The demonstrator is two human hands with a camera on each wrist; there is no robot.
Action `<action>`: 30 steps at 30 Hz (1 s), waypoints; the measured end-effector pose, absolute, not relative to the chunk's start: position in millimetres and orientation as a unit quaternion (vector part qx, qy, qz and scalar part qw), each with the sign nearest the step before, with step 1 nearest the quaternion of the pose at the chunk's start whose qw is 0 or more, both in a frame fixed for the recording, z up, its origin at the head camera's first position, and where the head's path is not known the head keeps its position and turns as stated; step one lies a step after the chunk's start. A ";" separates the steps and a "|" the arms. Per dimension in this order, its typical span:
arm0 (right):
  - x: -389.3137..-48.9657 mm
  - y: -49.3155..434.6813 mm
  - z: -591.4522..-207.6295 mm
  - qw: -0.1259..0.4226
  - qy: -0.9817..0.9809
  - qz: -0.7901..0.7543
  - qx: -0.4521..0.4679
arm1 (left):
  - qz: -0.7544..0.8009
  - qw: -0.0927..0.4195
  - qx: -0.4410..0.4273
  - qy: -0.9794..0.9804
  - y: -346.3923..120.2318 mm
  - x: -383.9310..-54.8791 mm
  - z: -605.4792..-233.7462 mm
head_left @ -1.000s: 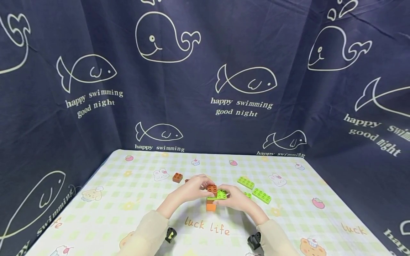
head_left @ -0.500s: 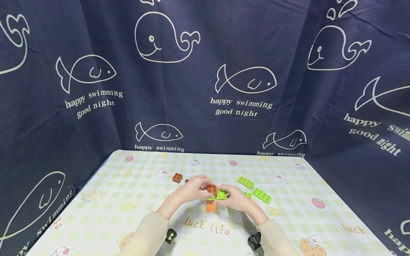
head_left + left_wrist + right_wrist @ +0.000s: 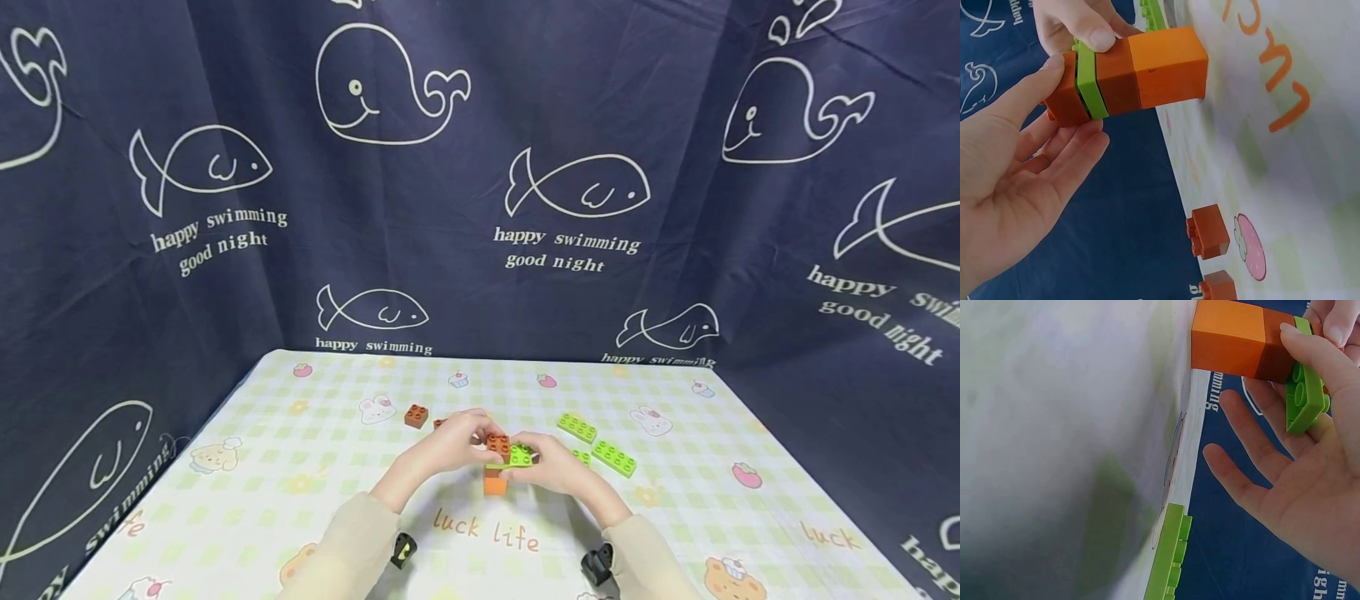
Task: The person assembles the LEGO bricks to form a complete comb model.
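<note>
A small tower of toy building bricks stands on the table at the centre of the head view. Its base is an orange brick (image 3: 1171, 65), with a brown brick (image 3: 1118, 78) on it. Above that lies a flat green brick (image 3: 1307, 403), which juts out to the right past the tower. A second brown brick (image 3: 497, 446) sits on top, over the green brick's left part. My left hand (image 3: 450, 444) pinches this top brown brick between thumb and fingers. My right hand (image 3: 551, 462) grips the flat green brick, its thumb at the joint with the lower brown brick.
Loose brown bricks (image 3: 416, 416) lie behind and left of the hands, one partly hidden. Several flat green bricks (image 3: 613, 457) lie to the right, one partly behind my right hand. A patterned cloth (image 3: 337, 383) covers the table, and a dark blue curtain (image 3: 465, 275) surrounds it.
</note>
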State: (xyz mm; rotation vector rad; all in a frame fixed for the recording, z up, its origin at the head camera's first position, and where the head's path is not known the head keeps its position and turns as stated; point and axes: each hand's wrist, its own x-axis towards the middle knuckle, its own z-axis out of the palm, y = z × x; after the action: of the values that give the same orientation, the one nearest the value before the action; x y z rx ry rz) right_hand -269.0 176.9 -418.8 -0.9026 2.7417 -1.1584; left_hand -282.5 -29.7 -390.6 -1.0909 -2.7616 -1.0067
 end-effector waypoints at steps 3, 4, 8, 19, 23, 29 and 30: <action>-269.1 176.7 -418.8 0.017 0.882 -0.372 -0.289 | -0.326 -0.004 -0.344 -0.880 -30.1 -283.2 -391.1; -269.1 176.9 -418.7 0.017 0.882 -0.372 -0.289 | -0.329 -0.006 -0.344 -0.879 -30.1 -283.7 -391.5; -268.7 177.1 -418.8 0.021 0.883 -0.373 -0.283 | -0.339 -0.016 -0.343 -0.876 -30.6 -285.0 -392.4; -271.0 177.9 -419.8 0.019 0.885 -0.367 -0.287 | -0.374 -0.023 -0.346 -0.860 -31.3 -286.4 -398.4; -271.1 178.1 -419.5 0.019 0.885 -0.367 -0.287 | -0.387 -0.020 -0.347 -0.854 -31.7 -286.6 -401.0; -270.4 176.8 -418.4 0.016 0.883 -0.367 -0.291 | -0.392 -0.019 -0.343 -0.853 -32.7 -287.8 -404.7; -270.3 176.7 -418.4 0.017 0.883 -0.368 -0.291 | -0.393 -0.019 -0.342 -0.853 -32.8 -287.9 -405.4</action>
State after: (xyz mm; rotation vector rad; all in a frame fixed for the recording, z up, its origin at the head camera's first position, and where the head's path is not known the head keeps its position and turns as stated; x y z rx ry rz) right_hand -270.3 176.7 -418.4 -0.9042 2.7439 -1.1423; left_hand -287.9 -32.8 -405.4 -1.0886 -2.7143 -1.2491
